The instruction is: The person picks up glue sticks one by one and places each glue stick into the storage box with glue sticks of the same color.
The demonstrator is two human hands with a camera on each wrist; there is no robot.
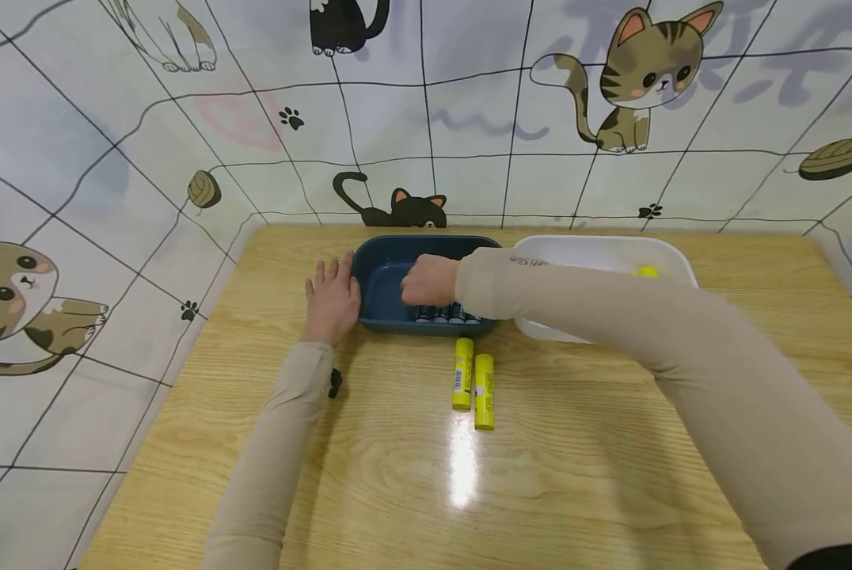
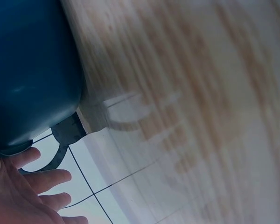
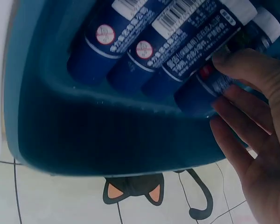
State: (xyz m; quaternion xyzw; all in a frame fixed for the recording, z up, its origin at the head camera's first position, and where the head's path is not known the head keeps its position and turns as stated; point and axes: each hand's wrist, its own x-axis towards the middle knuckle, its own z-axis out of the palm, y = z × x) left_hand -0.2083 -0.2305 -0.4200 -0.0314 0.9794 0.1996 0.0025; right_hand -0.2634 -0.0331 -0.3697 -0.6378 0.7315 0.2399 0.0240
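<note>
My left hand (image 1: pixel 333 301) rests with spread fingers against the left end of a dark blue plastic bin (image 1: pixel 390 326). Inside the bin's right part, several dark blue glue sticks (image 3: pixel 130 51) with white ends lie side by side. My right hand (image 1: pixel 429 281) reaches in over them. In the right wrist view its thumb and fingers pinch the outermost dark blue glue stick (image 3: pixel 196 95) of the row. Two yellow glue sticks (image 1: pixel 463 376) lie on the table in front of the bin.
A white bin (image 1: pixel 576 249) stands to the right of the blue one, partly hidden by my right sleeve, with something yellow (image 1: pixel 647 271) in it. Behind both bins rises a cat-patterned wall covering (image 1: pixel 469 119). The wooden table (image 1: pixel 369 475) extends toward me.
</note>
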